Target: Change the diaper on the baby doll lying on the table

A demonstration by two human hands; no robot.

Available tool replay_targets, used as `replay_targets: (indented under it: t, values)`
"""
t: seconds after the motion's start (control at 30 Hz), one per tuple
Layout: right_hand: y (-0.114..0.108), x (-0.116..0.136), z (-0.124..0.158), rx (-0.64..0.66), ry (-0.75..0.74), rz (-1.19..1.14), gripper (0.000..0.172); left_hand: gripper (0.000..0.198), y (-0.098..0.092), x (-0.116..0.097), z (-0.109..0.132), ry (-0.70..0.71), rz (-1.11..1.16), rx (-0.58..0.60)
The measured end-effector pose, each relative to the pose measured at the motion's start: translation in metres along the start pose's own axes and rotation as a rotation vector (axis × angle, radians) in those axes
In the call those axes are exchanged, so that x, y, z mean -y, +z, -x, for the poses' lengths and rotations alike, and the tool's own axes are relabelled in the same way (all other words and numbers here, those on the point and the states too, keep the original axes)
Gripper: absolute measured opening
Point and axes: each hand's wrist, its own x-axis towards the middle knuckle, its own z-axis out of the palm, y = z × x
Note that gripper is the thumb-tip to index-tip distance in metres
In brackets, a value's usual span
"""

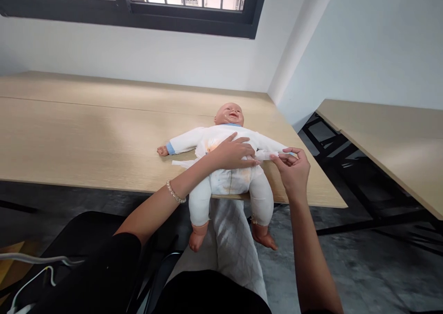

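Observation:
A baby doll (226,141) in a white garment with blue cuffs lies face up on the wooden table (86,134), its legs hanging over the front edge. My left hand (233,152) lies flat on the doll's belly, fingers stretched out. My right hand (294,166) pinches a white tie strap (268,155) of the garment at the doll's side. A second white strap (182,163) lies on the table to the doll's other side. A white quilted cloth (235,244) hangs down under the doll's legs.
A second wooden table (380,138) stands to the right across a gap with black metal frames (321,138) below. A white wall and a dark-framed window (138,9) lie behind. White cables (31,268) lie at the lower left.

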Motion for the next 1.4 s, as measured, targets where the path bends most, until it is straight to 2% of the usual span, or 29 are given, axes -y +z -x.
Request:
replay_targets:
  t: [0.27, 0.43, 0.67, 0.87, 1.0, 1.1, 1.23, 1.4]
  values:
    - [0.028, 0.040, 0.006, 0.145, -0.041, 0.082, 0.037, 0.046, 0.003, -0.002, -0.001, 0.022, -0.085, 0.026]
    - [0.042, 0.042, -0.003, 0.197, -0.025, 0.083, 0.036, 0.049, 0.003, -0.004, -0.002, 0.016, -0.062, 0.026]
    - [0.042, 0.045, -0.005, 0.263, 0.054, 0.027, 0.040, 0.052, 0.002, -0.004, -0.003, -0.015, -0.065, 0.036]
    - [0.045, 0.050, -0.005, 0.266, 0.055, 0.050, 0.030, 0.047, 0.004, -0.002, -0.003, 0.015, -0.046, 0.029]
    - [0.046, 0.054, -0.010, 0.293, 0.153, 0.007, 0.030, 0.037, 0.003, -0.001, -0.004, 0.029, -0.040, -0.024]
    - [0.045, 0.056, -0.015, 0.339, 0.231, -0.010, 0.032, 0.034, -0.004, -0.005, 0.005, 0.035, -0.021, -0.051]
    - [0.043, 0.053, -0.017, 0.391, 0.195, 0.029, 0.034, 0.037, -0.010, -0.019, 0.035, -0.050, -0.058, -0.117]
    - [0.044, 0.049, -0.014, 0.412, 0.111, 0.099, 0.031, 0.042, 0.005, -0.026, 0.065, -0.139, -0.063, -0.191]
